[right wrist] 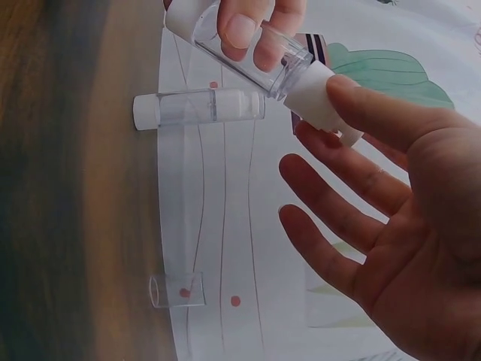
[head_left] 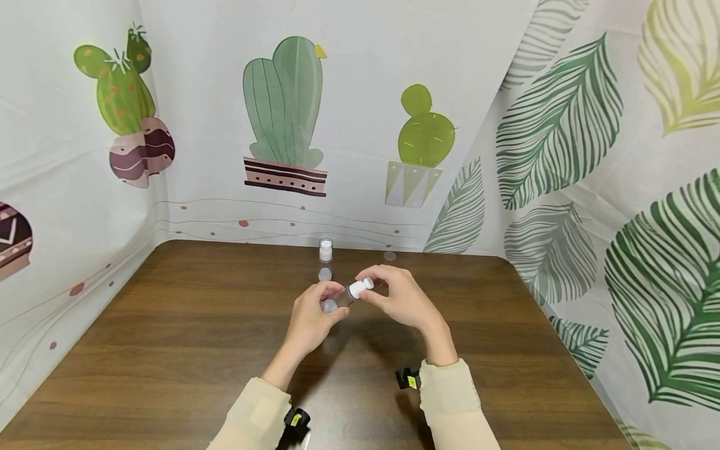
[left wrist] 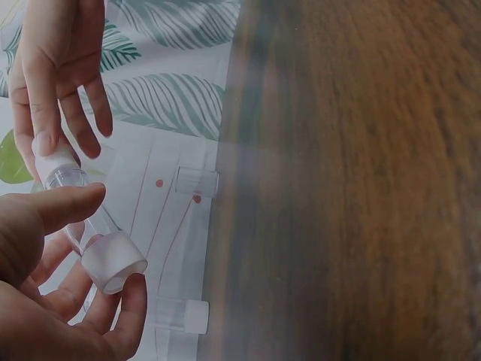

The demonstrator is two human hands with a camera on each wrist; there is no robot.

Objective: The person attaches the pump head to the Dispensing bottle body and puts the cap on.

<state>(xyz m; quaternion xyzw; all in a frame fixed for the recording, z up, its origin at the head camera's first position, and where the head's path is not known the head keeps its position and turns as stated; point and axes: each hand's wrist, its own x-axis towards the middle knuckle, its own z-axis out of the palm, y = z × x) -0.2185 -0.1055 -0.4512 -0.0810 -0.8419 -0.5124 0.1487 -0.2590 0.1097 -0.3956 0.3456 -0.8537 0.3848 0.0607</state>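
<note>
My left hand (head_left: pixel 311 319) grips a small clear bottle (right wrist: pixel 279 74) by its see-through body, with the white base (left wrist: pixel 113 259) pointing down and left. Thumb and index finger of my right hand (head_left: pixel 404 299) pinch the white pump head (head_left: pixel 359 288) at the bottle's upper end. The bottle is held tilted above the table. In the right wrist view, the other right fingers spread away from it. Behind the hands stands a second clear bottle (head_left: pixel 325 251) with a white top under a clear cover and a white base.
A loose clear cap (head_left: pixel 390 255) stands near the back edge of the brown wooden table (head_left: pixel 197 337), right of the standing bottle. A white cloth (head_left: pixel 360 125) printed with cacti and leaves hangs behind and beside the table. Black wrist cameras (head_left: pixel 407 378) sit at both sleeves.
</note>
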